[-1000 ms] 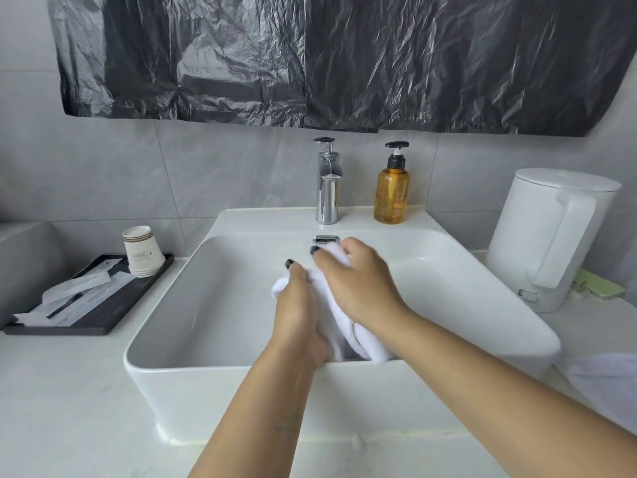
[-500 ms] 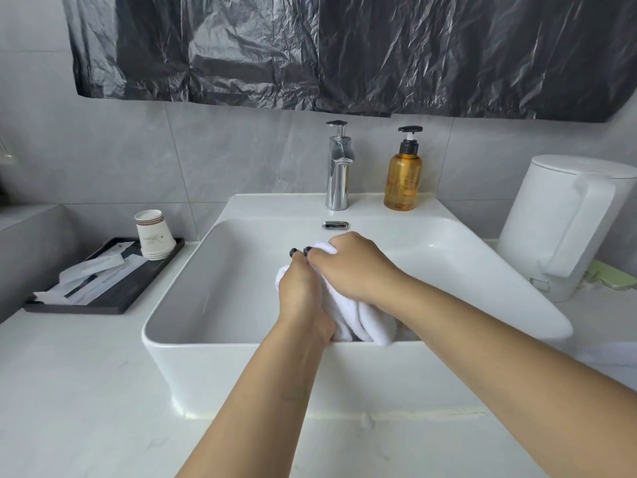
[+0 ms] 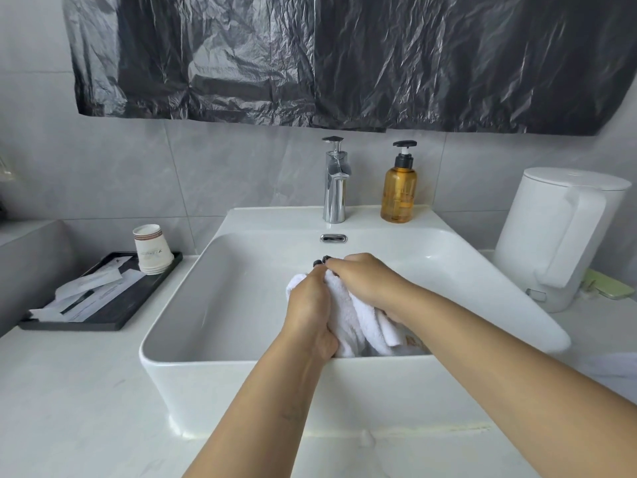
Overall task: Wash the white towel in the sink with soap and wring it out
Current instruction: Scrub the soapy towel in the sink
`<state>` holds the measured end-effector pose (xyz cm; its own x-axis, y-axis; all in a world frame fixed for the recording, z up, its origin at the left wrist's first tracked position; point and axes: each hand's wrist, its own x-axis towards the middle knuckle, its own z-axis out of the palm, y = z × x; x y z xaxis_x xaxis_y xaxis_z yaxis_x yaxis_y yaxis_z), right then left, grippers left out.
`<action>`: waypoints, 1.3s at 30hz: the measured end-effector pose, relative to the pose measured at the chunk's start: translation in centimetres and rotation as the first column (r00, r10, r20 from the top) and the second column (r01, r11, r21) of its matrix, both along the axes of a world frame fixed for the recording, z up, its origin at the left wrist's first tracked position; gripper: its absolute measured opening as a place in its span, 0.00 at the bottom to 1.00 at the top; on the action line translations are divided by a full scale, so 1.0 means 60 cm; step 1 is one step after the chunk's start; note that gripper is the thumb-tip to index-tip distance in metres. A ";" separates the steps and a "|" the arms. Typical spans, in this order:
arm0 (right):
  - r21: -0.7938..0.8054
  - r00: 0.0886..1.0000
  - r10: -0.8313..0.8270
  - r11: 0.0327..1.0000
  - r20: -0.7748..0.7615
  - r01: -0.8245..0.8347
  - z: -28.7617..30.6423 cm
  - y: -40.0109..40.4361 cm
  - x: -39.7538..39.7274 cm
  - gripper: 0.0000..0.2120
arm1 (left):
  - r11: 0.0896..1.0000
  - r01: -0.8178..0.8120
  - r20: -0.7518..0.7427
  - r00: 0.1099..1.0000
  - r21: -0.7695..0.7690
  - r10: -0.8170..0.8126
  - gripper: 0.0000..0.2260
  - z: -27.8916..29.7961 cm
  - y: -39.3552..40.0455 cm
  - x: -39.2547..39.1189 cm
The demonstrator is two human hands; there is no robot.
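1. Change vs a second ago: both hands sit closer together on the towel; the left hand (image 3: 312, 307) has slid up so its fingertips now meet those of the right hand (image 3: 367, 282) at the top of the bundle. The small gap seen earlier is gone.
2. Meaning: looks like a rub/squeeze stroke of the wash, or the start of wringing; cannot tell which. No water runs from the faucet (image 3: 335, 188), and no suds show, so soaping can't be confirmed.
3. Fingers: left clenched around the left side of the white towel (image 3: 355, 315); right curled over its top and right side, grasping it too.
4. Towel location: centre of frame, inside the sink (image 3: 213, 305), held above the basin floor near the front wall; lower end hangs behind the front rim, hidden.
5. Towel look: bunched into a thick twisted roll, terry texture, folds running diagonally down to the right. A small tan patch, maybe a label, shows at the lower right fold. Wetness hard to judge.
6. Soap dispenser (image 3: 398, 191) stands upright, upper centre-right, just right of the faucet, untouched.
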<state>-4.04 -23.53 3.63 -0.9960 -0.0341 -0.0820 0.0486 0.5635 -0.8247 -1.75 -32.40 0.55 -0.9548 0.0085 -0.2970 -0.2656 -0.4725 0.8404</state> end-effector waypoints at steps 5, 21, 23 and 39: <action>0.142 0.935 0.011 0.989 -0.355 0.043 0.006 -0.003 0.072 0.19 | 0.994 -0.059 0.081 0.995 0.093 0.052 0.06 -0.016 -0.007 -0.016; 0.027 0.961 -0.005 1.000 -0.277 0.013 0.005 -0.013 0.027 0.24 | 0.998 -0.023 0.037 0.999 0.062 0.021 0.05 -0.011 -0.005 -0.010; 0.121 0.939 0.053 0.993 -0.338 -0.013 0.006 -0.019 0.051 0.21 | 0.995 -0.006 0.054 0.999 0.102 0.000 0.13 -0.014 -0.009 -0.013; 0.107 0.927 0.107 0.992 -0.360 -0.073 0.017 -0.028 0.062 0.21 | 0.990 0.020 -0.061 0.998 0.142 -0.011 0.18 -0.020 -0.015 -0.015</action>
<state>-0.34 -25.21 4.66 -0.9510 -0.1341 0.2787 -0.2995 0.6243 -0.7215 -2.67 -33.29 -0.67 -0.9704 0.0612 -0.2335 -0.2245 -0.5846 0.7796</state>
